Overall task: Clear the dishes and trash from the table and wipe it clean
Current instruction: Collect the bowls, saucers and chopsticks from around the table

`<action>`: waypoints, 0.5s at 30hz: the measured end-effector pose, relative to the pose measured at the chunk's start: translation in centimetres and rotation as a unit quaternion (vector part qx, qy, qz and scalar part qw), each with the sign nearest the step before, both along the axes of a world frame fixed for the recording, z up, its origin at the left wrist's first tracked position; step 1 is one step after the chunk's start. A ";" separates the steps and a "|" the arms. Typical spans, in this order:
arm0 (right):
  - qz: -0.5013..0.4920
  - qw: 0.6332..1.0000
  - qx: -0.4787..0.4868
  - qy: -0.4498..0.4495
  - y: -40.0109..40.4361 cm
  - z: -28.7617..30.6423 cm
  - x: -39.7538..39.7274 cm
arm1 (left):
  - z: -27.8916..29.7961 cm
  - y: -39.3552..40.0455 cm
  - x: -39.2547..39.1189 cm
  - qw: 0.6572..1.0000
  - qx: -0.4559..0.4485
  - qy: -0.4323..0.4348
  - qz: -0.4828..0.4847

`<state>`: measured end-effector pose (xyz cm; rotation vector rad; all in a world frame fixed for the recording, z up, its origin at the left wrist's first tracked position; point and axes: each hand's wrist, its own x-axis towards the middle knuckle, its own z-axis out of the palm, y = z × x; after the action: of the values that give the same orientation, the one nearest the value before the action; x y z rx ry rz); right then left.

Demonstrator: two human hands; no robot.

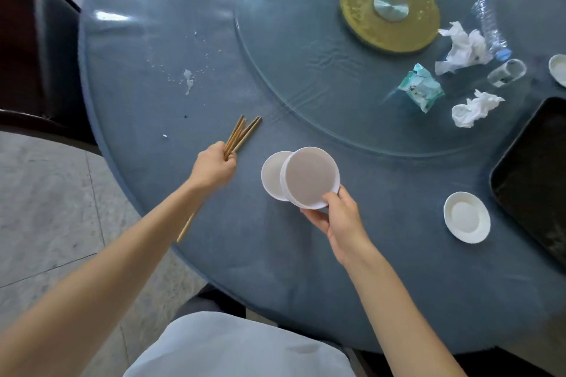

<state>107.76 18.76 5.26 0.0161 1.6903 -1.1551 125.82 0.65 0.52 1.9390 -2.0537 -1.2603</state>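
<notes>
A bundle of chopsticks (242, 133) is gripped in the left hand (214, 167), left of the plates (301, 176), fingers curled round the sticks and the arm stretched forward. The two stacked plates are pinched at the near rim by the right hand (333, 217), thumb on top. Right of the plates, a saucer (466, 217) and a black tray (533, 174) are seen. The stack is probably best kept level when carried to the tray.

Bare forearms, no sleeves — pale grey-white garment (239, 346) over the lap.
</notes>
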 end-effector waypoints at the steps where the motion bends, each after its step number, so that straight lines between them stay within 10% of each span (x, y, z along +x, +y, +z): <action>1: -0.008 1.000 0.005 0.002 -0.7 -0.3 0.6 | -0.8 -0.7 0.2 1.000 0.003 -0.009 -0.005; 15: -0.040 0.998 0.042 0.036 -3.3 -2.2 3.8 | -4.7 -4.6 -1.4 0.993 -0.034 -0.064 -0.097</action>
<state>111.57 15.41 3.11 0.0972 1.8152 -1.1553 124.38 -3.92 -4.20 1.8764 -2.3640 -1.1072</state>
